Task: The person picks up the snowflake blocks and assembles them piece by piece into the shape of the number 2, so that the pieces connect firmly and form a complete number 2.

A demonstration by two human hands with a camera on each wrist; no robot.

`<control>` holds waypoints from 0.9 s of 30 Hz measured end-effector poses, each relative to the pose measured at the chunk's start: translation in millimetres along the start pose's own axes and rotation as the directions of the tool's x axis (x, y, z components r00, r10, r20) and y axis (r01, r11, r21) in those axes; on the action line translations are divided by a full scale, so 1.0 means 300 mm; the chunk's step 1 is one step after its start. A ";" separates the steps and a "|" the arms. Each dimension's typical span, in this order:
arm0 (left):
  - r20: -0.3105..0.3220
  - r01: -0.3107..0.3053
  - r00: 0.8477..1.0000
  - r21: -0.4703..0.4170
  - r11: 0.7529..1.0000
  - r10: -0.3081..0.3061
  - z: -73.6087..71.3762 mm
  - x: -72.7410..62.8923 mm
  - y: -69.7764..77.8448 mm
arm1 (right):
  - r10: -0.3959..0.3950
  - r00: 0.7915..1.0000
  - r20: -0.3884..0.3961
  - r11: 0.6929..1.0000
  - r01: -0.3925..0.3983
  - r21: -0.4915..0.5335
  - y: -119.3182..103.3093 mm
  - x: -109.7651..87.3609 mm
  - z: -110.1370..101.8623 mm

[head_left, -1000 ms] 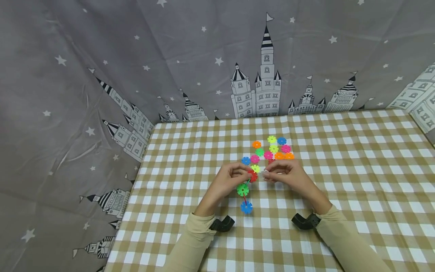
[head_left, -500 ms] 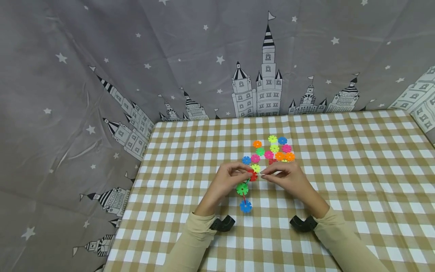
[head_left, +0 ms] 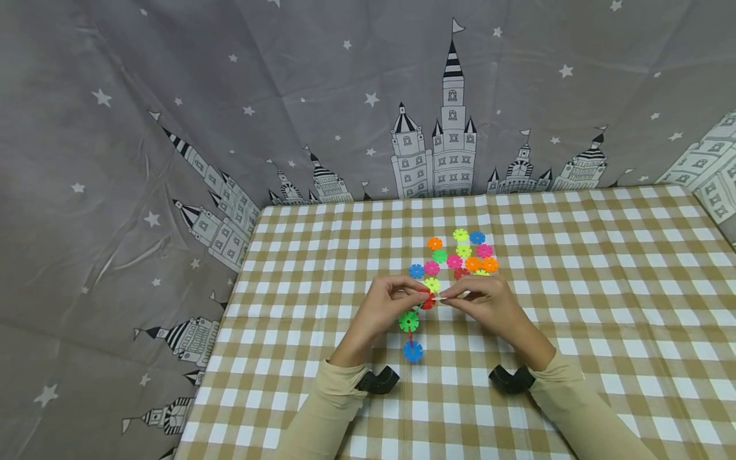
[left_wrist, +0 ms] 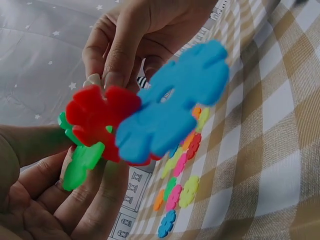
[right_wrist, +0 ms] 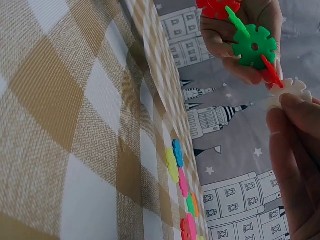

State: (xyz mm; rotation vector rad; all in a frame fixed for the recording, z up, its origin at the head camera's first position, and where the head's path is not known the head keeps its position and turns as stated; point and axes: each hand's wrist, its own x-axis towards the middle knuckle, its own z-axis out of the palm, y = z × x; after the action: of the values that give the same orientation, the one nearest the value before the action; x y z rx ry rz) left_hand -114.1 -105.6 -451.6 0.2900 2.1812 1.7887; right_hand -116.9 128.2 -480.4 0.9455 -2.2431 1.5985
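Observation:
In the head view my left hand (head_left: 382, 306) pinches one end of a chain of interlocking notched plastic discs. Down from those fingers hang a green disc (head_left: 409, 321) and a blue disc (head_left: 413, 351), with a red one seen edge-on between them. My right hand (head_left: 485, 301) pinches a white notched disc (right_wrist: 294, 91) between thumb and fingertips. In the right wrist view this white disc meets a red disc (right_wrist: 271, 71) seen edge-on at the chain's end. The left wrist view shows the blue disc large in front, overlapping a red disc (left_wrist: 97, 112) in the chain.
Loose discs in several colours lie beyond the hands, among them an orange disc (head_left: 434, 243), a blue disc (head_left: 476, 237) and a pink disc (head_left: 431, 268). A checked cloth (head_left: 299, 306) covers the table. Behind it hangs a grey curtain (head_left: 322, 76) printed with castles.
My right hand has moved slightly left, bringing the white disc from a small gap up to the red disc. The left hand stays nearly still; the chain's lower end has swung slightly left.

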 end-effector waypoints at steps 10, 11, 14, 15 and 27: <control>0.023 0.016 1.000 -0.058 0.998 -0.015 0.001 -0.001 0.001 | -0.041 0.999 -0.020 0.998 0.042 0.051 0.001 -0.002 0.017; 0.023 0.016 1.000 -0.059 0.998 -0.015 0.001 -0.001 0.002 | -0.039 0.999 -0.025 0.998 0.040 0.050 0.000 -0.002 0.018; 0.023 0.014 1.000 -0.061 0.998 -0.013 0.000 0.001 0.001 | -0.030 0.999 -0.034 0.998 0.032 0.051 -0.005 0.000 0.018; 0.023 0.011 1.000 -0.062 0.998 -0.009 0.000 0.001 0.001 | -0.027 0.999 -0.036 0.998 0.029 0.052 -0.007 0.001 0.017; 0.001 0.020 1.000 -0.089 0.996 -0.020 0.007 0.000 0.002 | 0.133 0.991 -0.001 0.990 -0.133 -0.041 0.028 0.001 -0.052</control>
State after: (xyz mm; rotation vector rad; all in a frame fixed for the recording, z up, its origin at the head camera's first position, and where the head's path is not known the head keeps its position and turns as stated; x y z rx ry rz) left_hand -113.5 -103.5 -451.3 0.2477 2.0898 1.8682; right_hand -125.2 144.0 -480.6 0.8019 -2.3759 1.5980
